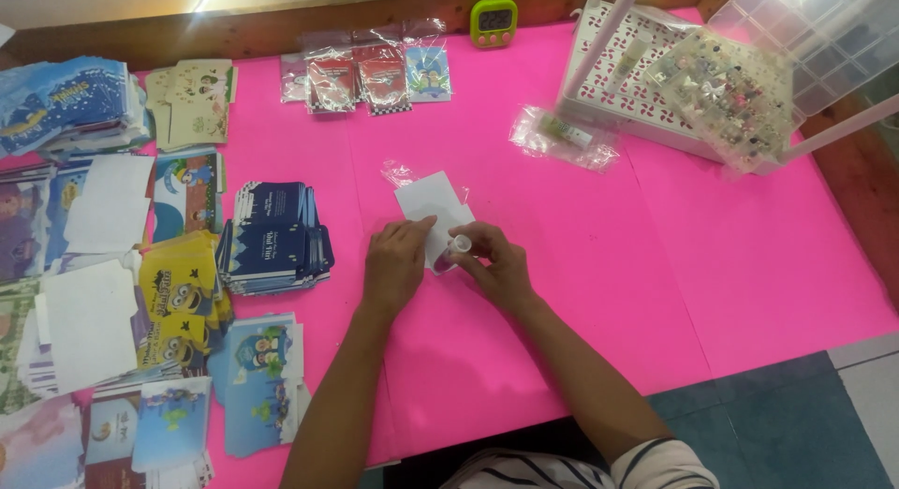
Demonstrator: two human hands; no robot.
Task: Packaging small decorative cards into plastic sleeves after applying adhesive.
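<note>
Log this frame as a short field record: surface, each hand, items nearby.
surface: pink table cover
left hand: pressing flat on a white card in a clear sleeve
right hand: pinching a small clear tube at the card's lower edge
left of hands: stack of dark blue cards, yellow cartoon cards
far edge: sealed packets in a row, green timer
upper right: white perforated basket, clear compartment box

— What packaging is showing on the pink table?
— Clear cellophane packets (367,75) are lying along the far edge, another clear packet (564,136) beside the white basket.
— Any screen?
— A green timer (493,22) is standing behind them, its display dark.
</note>
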